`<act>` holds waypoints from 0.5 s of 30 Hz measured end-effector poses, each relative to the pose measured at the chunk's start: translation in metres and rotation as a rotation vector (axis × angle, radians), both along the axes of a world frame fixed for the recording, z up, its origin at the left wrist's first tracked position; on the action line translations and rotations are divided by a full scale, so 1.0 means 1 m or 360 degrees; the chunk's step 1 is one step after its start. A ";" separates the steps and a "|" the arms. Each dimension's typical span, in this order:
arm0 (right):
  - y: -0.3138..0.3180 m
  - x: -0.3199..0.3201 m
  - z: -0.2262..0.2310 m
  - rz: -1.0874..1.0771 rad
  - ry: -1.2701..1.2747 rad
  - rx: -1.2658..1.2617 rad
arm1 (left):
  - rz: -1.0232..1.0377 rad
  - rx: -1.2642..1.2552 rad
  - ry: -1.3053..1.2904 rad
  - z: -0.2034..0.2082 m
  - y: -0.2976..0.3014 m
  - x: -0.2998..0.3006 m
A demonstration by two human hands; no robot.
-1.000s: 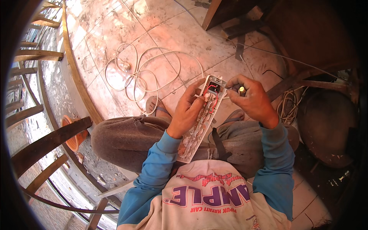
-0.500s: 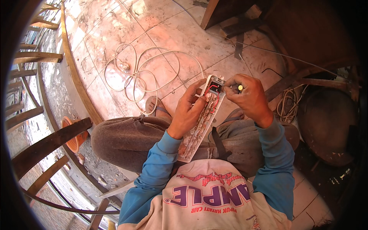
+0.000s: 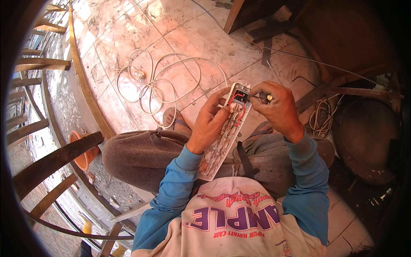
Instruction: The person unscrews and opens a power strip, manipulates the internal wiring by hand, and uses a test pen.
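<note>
An opened white power strip (image 3: pixel 222 143) slants across my lap, its inner metal contacts and red wires showing. At its far end sits a black switch (image 3: pixel 240 97) with the red wires running to it. My left hand (image 3: pixel 210 122) is closed around the strip's left side, thumb over the inside. My right hand (image 3: pixel 276 107) pinches a thin screwdriver (image 3: pixel 269 98) with a yellowish handle end, its tip side pointing at the switch. The fingers hide most of its shaft, so whether it touches the switch I cannot tell.
A white cable (image 3: pixel 175 92) lies in loops on the tiled floor and leads to the strip's far end. Another coiled cable (image 3: pixel 322 118) rests at the right, near wooden furniture (image 3: pixel 342 38). A wooden railing (image 3: pixel 60 156) and an orange pot (image 3: pixel 83 152) stand at the left.
My right hand has shifted slightly, and the screwdriver's handle end is tilted a little differently. The strip and my left hand stay nearly in place.
</note>
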State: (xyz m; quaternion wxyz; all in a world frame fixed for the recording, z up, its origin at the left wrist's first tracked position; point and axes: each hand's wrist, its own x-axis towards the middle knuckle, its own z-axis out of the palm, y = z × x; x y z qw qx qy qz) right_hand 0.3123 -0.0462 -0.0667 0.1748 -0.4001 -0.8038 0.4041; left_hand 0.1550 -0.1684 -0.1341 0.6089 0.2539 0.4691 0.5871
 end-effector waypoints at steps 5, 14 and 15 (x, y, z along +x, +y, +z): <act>0.002 0.002 -0.001 -0.0038 0.0030 -0.0271 | 0.0033 -0.0010 -0.0112 0.007 0.002 -0.001; 0.004 0.003 0.005 0.0072 -0.0293 0.0118 | 0.0034 -0.0019 0.0014 -0.004 -0.001 -0.001; 0.006 0.005 0.005 0.0080 -0.0311 0.0093 | 0.0025 -0.0020 -0.0002 -0.005 -0.002 -0.001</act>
